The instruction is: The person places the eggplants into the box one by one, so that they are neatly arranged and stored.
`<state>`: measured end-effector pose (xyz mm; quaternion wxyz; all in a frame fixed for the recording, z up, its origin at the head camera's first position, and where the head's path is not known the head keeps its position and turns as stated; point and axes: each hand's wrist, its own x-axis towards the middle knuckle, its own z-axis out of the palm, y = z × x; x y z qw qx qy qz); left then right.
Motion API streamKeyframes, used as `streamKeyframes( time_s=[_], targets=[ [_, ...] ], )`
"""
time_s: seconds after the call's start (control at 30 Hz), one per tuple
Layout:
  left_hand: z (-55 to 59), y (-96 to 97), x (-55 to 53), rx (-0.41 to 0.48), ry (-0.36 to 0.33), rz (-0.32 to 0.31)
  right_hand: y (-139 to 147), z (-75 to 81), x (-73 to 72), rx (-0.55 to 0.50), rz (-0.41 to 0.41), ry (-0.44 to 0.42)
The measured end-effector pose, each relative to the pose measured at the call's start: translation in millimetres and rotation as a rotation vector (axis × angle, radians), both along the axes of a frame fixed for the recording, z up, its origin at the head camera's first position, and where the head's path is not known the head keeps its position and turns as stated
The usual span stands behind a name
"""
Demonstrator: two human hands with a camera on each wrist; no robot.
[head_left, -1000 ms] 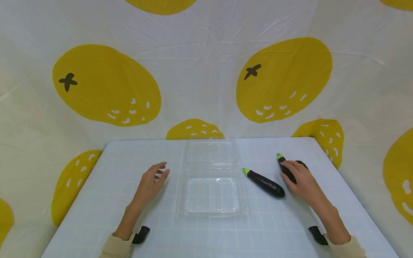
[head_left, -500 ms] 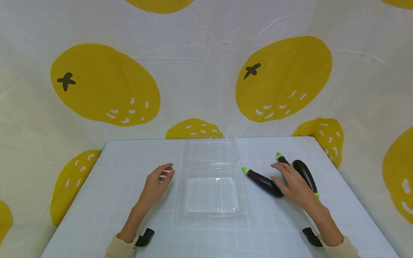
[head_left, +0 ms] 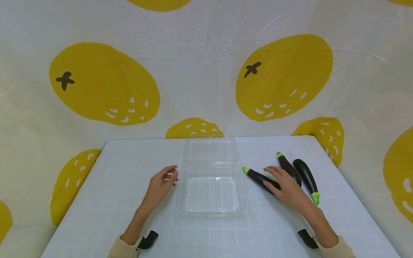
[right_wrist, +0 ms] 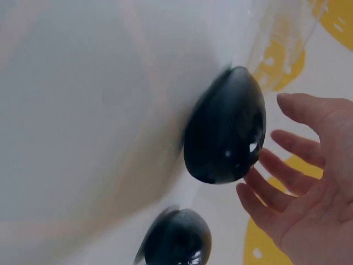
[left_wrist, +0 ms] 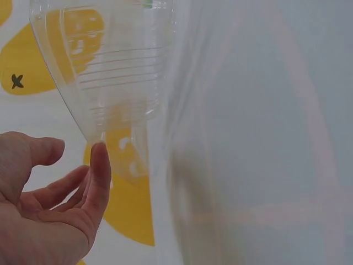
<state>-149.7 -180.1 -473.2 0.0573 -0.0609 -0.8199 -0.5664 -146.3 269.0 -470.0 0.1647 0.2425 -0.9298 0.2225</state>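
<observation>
Three dark purple eggplants with green stem ends lie right of a clear hinged plastic container, which stands with its lid folded back. My right hand [head_left: 287, 189] is over the nearest eggplant [head_left: 257, 177], covering its blunt end. In the right wrist view, the loosely spread fingers of that hand [right_wrist: 309, 182] are beside the glossy eggplant [right_wrist: 227, 130], not curled round it. Beyond lie the second eggplant [head_left: 288, 168] and the third [head_left: 305, 175]. My left hand [head_left: 161, 186] hovers, fingers relaxed, just left of the container [head_left: 213, 195], holding nothing.
A pale checked table [head_left: 96, 200] bears everything. Behind it hangs a white cloth [head_left: 200, 71] printed with large yellow fruit. The container's upright-looking lid [head_left: 211, 150] lies toward the table's back edge.
My right hand has let go of the second eggplant and moved left and nearer, onto the eggplant beside the container. My left hand has shifted slightly right, toward the container.
</observation>
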Motion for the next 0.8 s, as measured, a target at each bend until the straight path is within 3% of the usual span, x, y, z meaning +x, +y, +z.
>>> streamKeyframes(
  time_s=[0.37, 0.57, 0.8],
  targets=[
    [0.3, 7.4, 2.0, 0.013, -0.105, 0.000, -7.8, -2.7, 5.5, 0.038, 0.004, -0.098],
    [1.8, 9.9, 3.5, 0.039, -0.125, -0.001, -9.2, -5.8, 5.4, 0.057, -0.009, -0.166],
    [-1.1, 8.9, 2.0, 0.064, -0.130, -0.015, -10.5, -6.1, 7.3, 0.060, -0.026, -0.178]
  ],
)
